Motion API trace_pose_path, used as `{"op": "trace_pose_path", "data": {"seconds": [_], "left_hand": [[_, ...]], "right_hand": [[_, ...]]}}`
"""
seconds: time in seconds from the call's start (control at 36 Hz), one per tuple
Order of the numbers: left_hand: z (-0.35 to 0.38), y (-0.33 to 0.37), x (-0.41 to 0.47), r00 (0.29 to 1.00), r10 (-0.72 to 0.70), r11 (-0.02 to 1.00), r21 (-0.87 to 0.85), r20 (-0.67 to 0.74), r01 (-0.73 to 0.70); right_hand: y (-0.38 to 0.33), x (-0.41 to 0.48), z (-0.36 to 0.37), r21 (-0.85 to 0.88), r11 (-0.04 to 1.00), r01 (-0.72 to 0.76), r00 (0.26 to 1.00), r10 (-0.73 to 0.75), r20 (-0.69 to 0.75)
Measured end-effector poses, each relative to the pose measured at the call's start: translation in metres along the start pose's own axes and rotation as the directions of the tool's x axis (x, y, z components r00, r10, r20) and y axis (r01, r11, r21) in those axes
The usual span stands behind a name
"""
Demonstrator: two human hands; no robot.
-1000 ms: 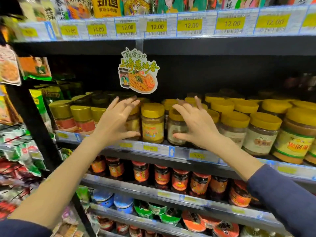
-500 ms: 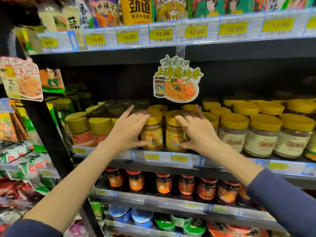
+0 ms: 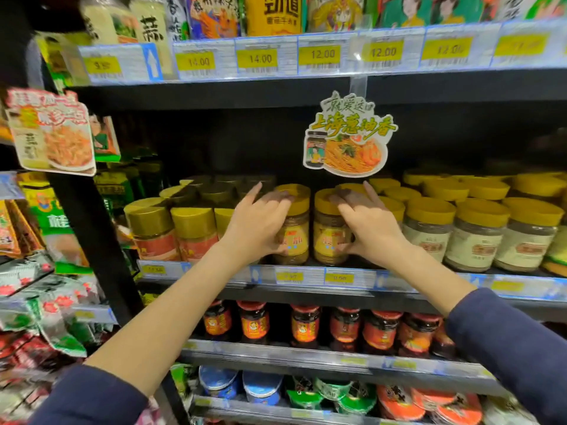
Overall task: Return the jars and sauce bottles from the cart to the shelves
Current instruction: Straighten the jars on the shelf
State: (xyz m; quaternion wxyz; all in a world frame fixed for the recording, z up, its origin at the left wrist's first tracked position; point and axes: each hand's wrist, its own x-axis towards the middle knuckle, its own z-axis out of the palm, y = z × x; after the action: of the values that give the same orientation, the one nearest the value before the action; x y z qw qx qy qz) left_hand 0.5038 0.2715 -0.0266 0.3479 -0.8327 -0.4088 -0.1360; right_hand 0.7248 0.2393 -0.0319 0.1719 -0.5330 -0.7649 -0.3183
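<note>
Two clear jars with yellow lids and yellow labels stand side by side at the front of the middle shelf (image 3: pixel 306 276). My left hand (image 3: pixel 257 223) holds the left jar (image 3: pixel 294 237), fingers over its lid and thumb low on its front. My right hand (image 3: pixel 369 228) holds the right jar (image 3: pixel 326 240) the same way from the other side. The two jars nearly touch. The cart is not in view.
Pale-labelled, yellow-lidded jars (image 3: pixel 478 237) fill the shelf to the right, gold-lidded jars (image 3: pixel 153 231) to the left. A paper sign (image 3: pixel 349 139) hangs just above my hands. Red chili jars (image 3: pixel 306 326) line the shelf below. A black upright (image 3: pixel 89 225) and hanging packets stand left.
My hands went from hovering with spread fingers to closing on the two yellow-lidded jars. The jars now stand closer together, and the view has shifted left.
</note>
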Motion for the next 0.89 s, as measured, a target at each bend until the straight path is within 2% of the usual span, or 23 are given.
{"op": "trace_pose_path", "data": {"seconds": [0.11,0.19,0.28,0.36,0.42,0.61,0.72,0.89], "left_hand": [[-0.001,-0.005,-0.005,0.999,0.027,1.000,0.011,-0.022,-0.027],[-0.004,-0.020,-0.016,0.992,0.058,0.996,-0.055,-0.108,-0.064],[-0.013,-0.044,-0.036,0.989,0.036,0.988,-0.145,-0.146,-0.057],[-0.022,-0.070,-0.061,0.994,-0.027,0.969,-0.248,-0.101,0.001],[-0.025,-0.086,-0.076,0.997,-0.055,0.962,-0.270,-0.051,0.040],[-0.020,-0.115,-0.108,0.992,-0.067,0.974,-0.208,0.105,0.088],[-0.010,-0.122,-0.115,0.990,-0.069,0.977,-0.190,0.126,0.093],[-0.008,-0.123,-0.113,0.992,-0.057,0.962,-0.261,0.109,0.084]], "right_hand": [[-0.002,-0.002,-0.004,-0.011,1.000,-0.019,0.999,0.020,0.047],[-0.008,0.001,-0.008,0.051,0.997,-0.066,0.998,0.066,-0.009],[-0.028,0.011,-0.016,0.132,0.991,-0.038,0.996,0.048,-0.077],[-0.060,0.023,-0.022,0.288,0.957,0.036,0.993,-0.001,-0.121],[-0.081,0.031,-0.021,0.332,0.939,0.090,0.992,-0.055,-0.114],[-0.118,0.053,-0.005,0.332,0.932,0.147,0.989,-0.140,-0.044],[-0.122,0.055,-0.003,0.270,0.951,0.148,0.988,-0.153,-0.003],[-0.125,0.056,-0.002,0.111,0.978,0.177,0.984,-0.178,-0.002]]}}
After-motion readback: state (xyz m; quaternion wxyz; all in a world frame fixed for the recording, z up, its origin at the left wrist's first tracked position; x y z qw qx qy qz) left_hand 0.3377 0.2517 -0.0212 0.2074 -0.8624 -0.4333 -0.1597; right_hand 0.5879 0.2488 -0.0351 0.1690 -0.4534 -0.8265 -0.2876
